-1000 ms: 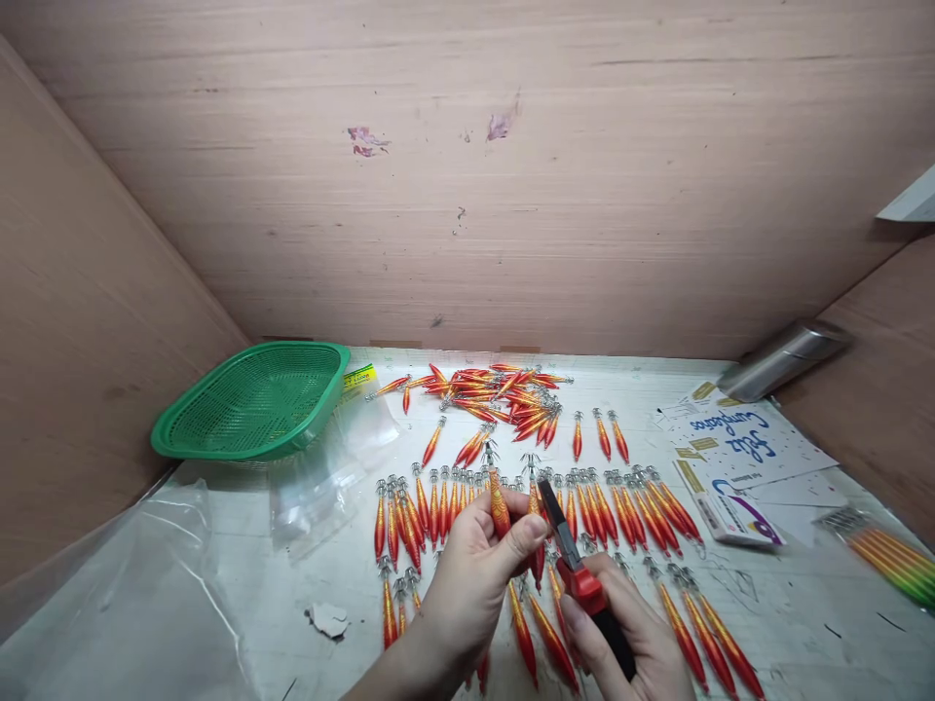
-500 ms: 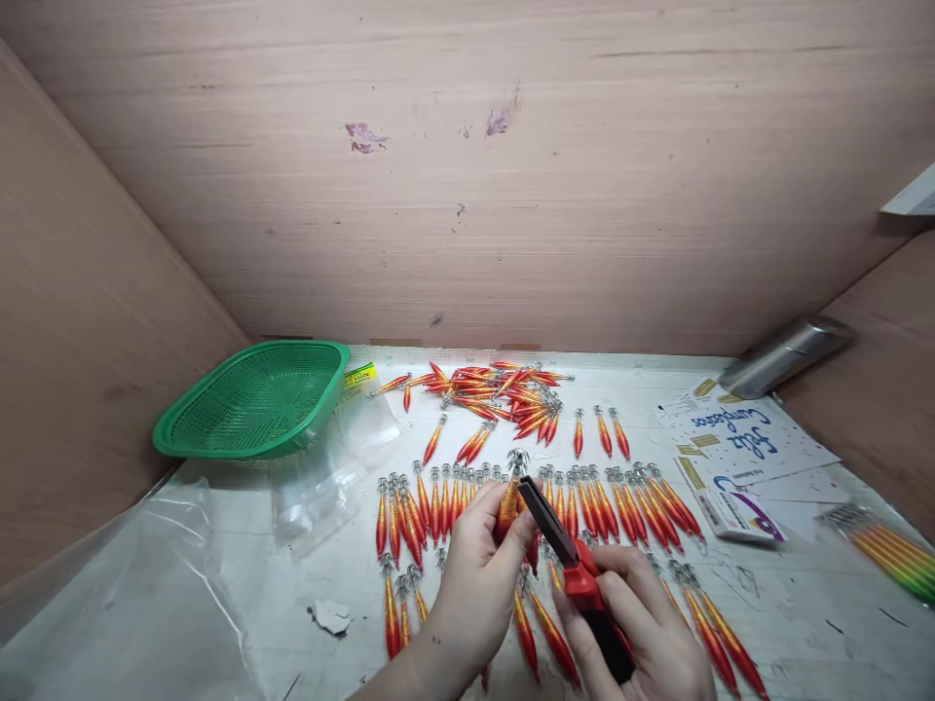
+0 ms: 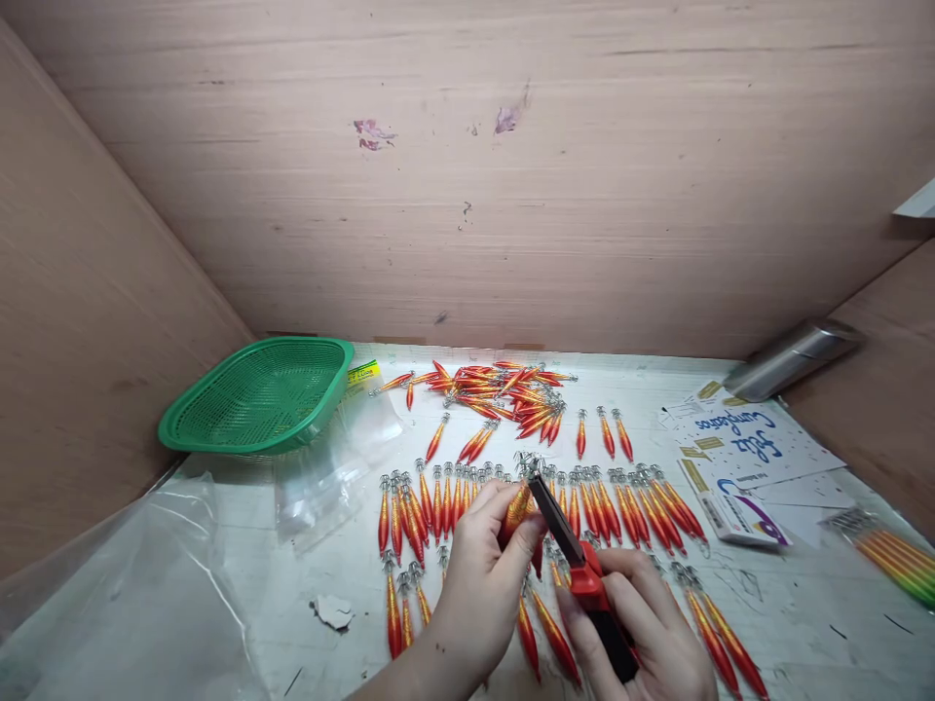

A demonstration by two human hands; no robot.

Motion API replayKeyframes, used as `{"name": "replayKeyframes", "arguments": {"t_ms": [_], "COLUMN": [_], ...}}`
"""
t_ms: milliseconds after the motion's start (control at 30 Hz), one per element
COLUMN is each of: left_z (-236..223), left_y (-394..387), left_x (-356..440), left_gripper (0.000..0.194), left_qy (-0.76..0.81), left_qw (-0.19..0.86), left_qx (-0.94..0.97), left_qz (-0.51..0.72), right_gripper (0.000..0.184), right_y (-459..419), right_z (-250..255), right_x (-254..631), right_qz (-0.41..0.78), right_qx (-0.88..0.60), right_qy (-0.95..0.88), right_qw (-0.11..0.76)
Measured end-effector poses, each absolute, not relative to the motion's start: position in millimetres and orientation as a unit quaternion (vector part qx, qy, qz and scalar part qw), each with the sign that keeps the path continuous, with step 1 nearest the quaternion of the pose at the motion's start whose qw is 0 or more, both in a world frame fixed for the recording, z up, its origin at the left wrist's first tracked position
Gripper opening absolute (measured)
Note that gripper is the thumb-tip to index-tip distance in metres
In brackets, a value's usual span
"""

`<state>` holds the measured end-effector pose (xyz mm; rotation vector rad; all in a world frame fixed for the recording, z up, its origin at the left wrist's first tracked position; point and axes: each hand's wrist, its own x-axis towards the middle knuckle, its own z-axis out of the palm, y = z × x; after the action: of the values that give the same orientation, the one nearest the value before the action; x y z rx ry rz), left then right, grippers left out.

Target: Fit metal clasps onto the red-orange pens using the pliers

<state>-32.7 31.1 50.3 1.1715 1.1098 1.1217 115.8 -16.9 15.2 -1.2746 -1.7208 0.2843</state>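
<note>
Pinching one lure (image 3: 517, 508) by its body, the left hand (image 3: 478, 594) holds it above the tabletop (image 3: 284, 608) with its hooks (image 3: 526, 460) pointing up and away. This grip, thumb against fingers, probably serves to steady the lure while leaving its metal end exposed and the fingers clear of the points. The right hand (image 3: 647, 623) is wrapped around the handles of the pliers (image 3: 586, 574), angling their tips to the lure's neck, just below the hooks; whether they bite on it cannot be told.

Beneath and beyond the hands, more lures stand out in rows (image 3: 595, 506), hook ends away from the person, likely so each can be picked up by its smooth body. Farther back lies a jumbled heap (image 3: 504, 389), perhaps apart so as not to mix with the rows. The green basket (image 3: 169, 433) sits to the left, beside clear bags (image 3: 314, 501).
</note>
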Motion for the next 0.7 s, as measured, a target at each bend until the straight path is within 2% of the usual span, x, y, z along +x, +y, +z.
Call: {"name": "replayKeyframes", "arguments": {"t_ms": [333,600,700], "left_z": [50,49,51], "left_y": [28,32,34], "left_x": [-30,-39,-41], "left_gripper": [0.031,0.044,0.043], "left_qy": [0.466,0.415,0.416], "left_qw": [0.592,0.729,0.726], "left_qx": [0.449,0.356,0.359], "left_qz": [0.481,0.413,0.414], "right_gripper": [0.004,0.006,0.005], "right_y": [-18,-9,-6], "right_z": [4,6,9], "right_x": [111,122,125], "right_qz": [0.096,0.118,0.093], "right_qx": [-0.525,-0.481,-0.461], "right_qy": [-0.702,-0.737,-0.762], "right_qw": [0.473,0.460,0.444]}}
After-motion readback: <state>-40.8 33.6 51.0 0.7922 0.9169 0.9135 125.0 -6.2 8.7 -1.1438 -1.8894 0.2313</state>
